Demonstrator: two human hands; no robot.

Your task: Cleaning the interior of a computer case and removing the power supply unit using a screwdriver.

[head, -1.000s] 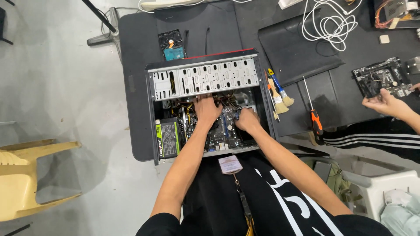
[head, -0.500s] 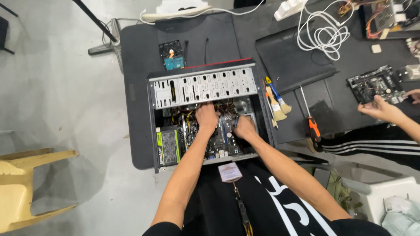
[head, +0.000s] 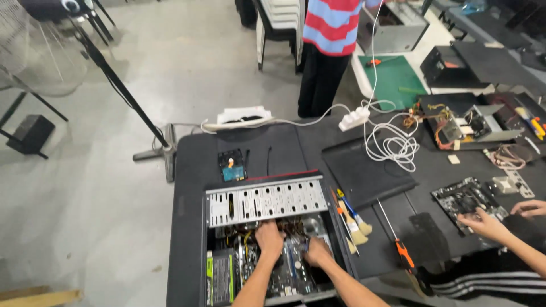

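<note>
Both hands work deep inside the open computer case (head: 267, 202), and neither grip can be read: the left hand (head: 269, 239) lies knuckles-up with its fingers buried among cables near the drive cage, while the right hand (head: 317, 252) presses down on the blue circuit board (head: 293, 272), fingertips out of sight. Whether either pinches anything cannot be told. The case lies on its side on the dark counter (head: 190, 170), its lower edge cut off by the frame, as are both forearms. Just right of it lie two brushes (head: 355, 219) and an orange-handled screwdriver (head: 401, 250). A neighbour's hand (head: 483, 223) touches a bare motherboard (head: 463, 199) at the far right. A small drive (head: 231, 166) sits behind the case. Beyond the counter, grey concrete floor (head: 85, 193), a stand's legs, and a person in a striped shirt (head: 333, 28).
</note>
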